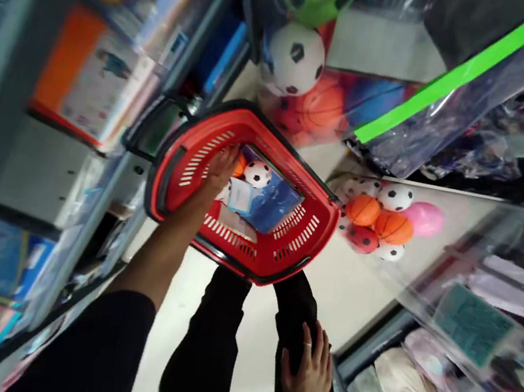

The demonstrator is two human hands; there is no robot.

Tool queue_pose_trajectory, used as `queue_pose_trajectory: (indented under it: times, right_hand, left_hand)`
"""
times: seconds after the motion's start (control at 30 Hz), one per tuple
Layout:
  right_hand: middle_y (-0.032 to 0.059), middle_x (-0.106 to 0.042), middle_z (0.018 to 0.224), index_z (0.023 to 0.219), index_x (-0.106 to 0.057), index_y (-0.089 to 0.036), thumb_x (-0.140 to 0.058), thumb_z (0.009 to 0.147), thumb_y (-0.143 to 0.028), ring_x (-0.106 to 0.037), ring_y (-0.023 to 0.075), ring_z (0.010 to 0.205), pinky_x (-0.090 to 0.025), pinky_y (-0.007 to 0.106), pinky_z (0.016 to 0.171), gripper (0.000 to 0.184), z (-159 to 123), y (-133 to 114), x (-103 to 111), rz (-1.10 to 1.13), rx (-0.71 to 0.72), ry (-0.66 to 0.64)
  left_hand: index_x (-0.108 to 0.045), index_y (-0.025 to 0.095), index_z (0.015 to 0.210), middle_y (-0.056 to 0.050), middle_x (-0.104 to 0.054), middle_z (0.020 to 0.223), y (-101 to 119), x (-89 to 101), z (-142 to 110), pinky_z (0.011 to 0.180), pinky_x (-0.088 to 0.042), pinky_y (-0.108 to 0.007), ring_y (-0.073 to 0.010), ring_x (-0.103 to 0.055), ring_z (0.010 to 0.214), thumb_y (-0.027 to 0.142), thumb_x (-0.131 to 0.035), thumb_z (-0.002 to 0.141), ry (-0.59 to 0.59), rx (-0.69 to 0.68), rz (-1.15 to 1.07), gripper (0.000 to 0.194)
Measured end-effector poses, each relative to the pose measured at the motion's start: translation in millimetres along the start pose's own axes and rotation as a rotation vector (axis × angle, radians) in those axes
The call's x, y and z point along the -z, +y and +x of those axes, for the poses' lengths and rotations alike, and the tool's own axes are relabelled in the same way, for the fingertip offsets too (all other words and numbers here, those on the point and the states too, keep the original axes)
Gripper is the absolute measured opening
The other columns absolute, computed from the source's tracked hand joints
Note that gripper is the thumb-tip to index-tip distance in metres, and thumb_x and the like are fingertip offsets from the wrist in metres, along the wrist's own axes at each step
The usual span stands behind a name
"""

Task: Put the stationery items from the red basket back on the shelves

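Note:
A red shopping basket (259, 121) with a black rim stands on the floor in front of my feet. My left hand (224, 163) reaches inside it at the left, beside a small orange ball (239, 166). Its fingers look stretched out, though blurred. Close by are a small black-and-white football (258, 174), a white card (240, 196) and a blue packet (273, 205). Part of another white ball shows below my left hand. My right hand (312, 374) rests on my right leg with its fingers apart, holding nothing.
Shelves with boxed goods (96, 72) run along the left. Bagged balls (296, 60) stand beyond the basket. Another net of small balls (379, 220) lies on the floor to its right. Folded clothes (412, 378) fill a rack at the lower right.

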State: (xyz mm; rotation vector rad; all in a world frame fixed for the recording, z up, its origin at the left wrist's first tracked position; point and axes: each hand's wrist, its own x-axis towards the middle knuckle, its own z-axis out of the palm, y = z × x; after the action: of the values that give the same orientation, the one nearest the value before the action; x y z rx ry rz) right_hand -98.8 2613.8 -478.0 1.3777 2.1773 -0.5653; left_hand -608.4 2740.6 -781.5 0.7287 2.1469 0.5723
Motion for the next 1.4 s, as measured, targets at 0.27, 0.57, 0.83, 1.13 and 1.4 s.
queue_pose_trajectory:
  times: [0.27,0.57,0.83,1.13,1.4]
  right_hand:
    - [0.0187,-0.036,0.174,0.165,-0.046,-0.018,-0.056,0.102,-0.043,-0.038,0.0443,0.157,-0.04,0.063,0.12,0.068,-2,-6,-2,-0.023,-0.07,-0.08]
    - [0.0277,-0.059,0.154,0.133,-0.073,-0.009,-0.051,0.095,-0.043,-0.047,0.0484,0.151,-0.027,0.076,0.124,0.056,6,-23,76,0.811,-0.373,-0.163]
    - [0.0118,-0.057,0.161,0.156,-0.056,-0.025,-0.062,0.102,-0.062,-0.058,0.0302,0.147,-0.049,0.051,0.122,0.066,-58,-39,329,1.554,0.293,-0.058]
    - [0.0124,-0.04,0.173,0.171,-0.033,-0.025,-0.075,0.091,-0.068,-0.047,0.0311,0.156,-0.044,0.05,0.127,0.1,-172,94,421,1.816,0.369,0.183]
    - [0.0147,-0.046,0.169,0.168,-0.039,-0.019,-0.067,0.097,-0.068,-0.046,0.0295,0.155,-0.039,0.049,0.13,0.091,-184,221,464,1.744,0.282,0.633]
  left_hand:
    - [-0.055,0.002,0.145,-0.017,-0.05,0.159,38,14.9,-12,0.137,-0.007,-0.06,-0.0309,-0.024,0.161,0.016,-0.069,0.1,-0.072,0.01,0.098,0.048]
    - [-0.038,0.001,0.161,-0.032,-0.053,0.155,186,152.8,-268,0.121,-0.046,-0.06,-0.0452,-0.056,0.143,0.039,-0.088,0.071,-0.101,0.14,-0.279,0.11]
    - [-0.065,0.026,0.148,-0.015,-0.065,0.151,375,218.1,-498,0.122,-0.048,-0.053,-0.0411,-0.057,0.146,0.057,-0.087,0.078,-0.564,0.034,-0.977,0.079]
    - [-0.05,0.027,0.16,-0.009,-0.048,0.169,560,112.6,-619,0.133,-0.035,-0.042,-0.0299,-0.04,0.16,0.069,-0.066,0.097,-0.202,-0.273,-0.716,0.077]
    - [-0.05,0.023,0.162,-0.01,-0.046,0.17,689,15.8,-645,0.135,-0.03,-0.043,-0.0288,-0.04,0.161,0.063,-0.054,0.106,-0.267,-0.483,-0.558,0.069]
